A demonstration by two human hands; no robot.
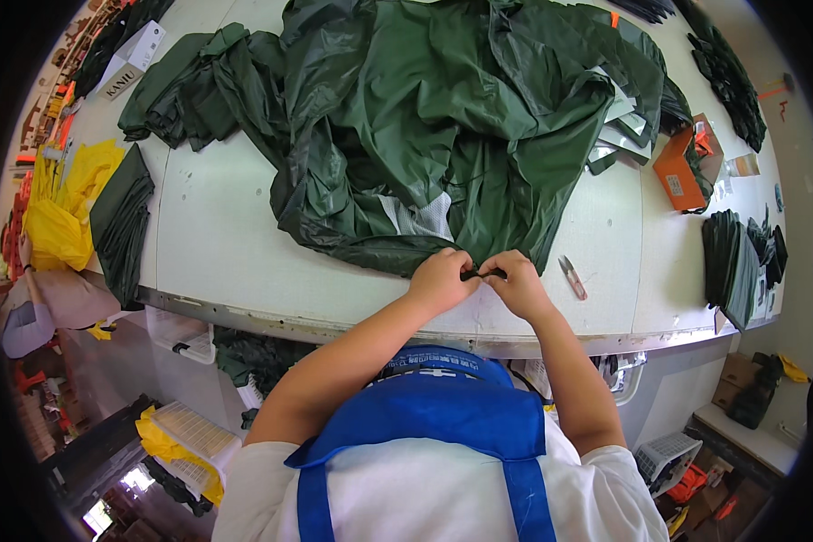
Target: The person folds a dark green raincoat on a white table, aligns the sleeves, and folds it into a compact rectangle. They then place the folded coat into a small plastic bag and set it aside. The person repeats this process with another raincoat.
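Observation:
A dark green waterproof jacket [406, 117] lies spread and crumpled over the white table, its lower edge toward me. Both my hands pinch that edge close together: my left hand [442, 280] and my right hand [517, 283], fingers closed on the dark hem between them. White mesh lining [422, 218] shows through an opening just beyond my left hand. To the right of my right hand, a small pair of thread snips [573, 277] rests on the tabletop, touching nothing. The exact bit of hem under my fingertips is hidden.
Folded green cloth [122, 221] hangs over the left table edge, near yellow fabric [70, 203] and another person's arm [32, 280]. An orange box [680, 172] and folded green garments [728, 266] stand at right. A white box [134, 59] sits far left. The table's metal edge [352, 332] runs before me.

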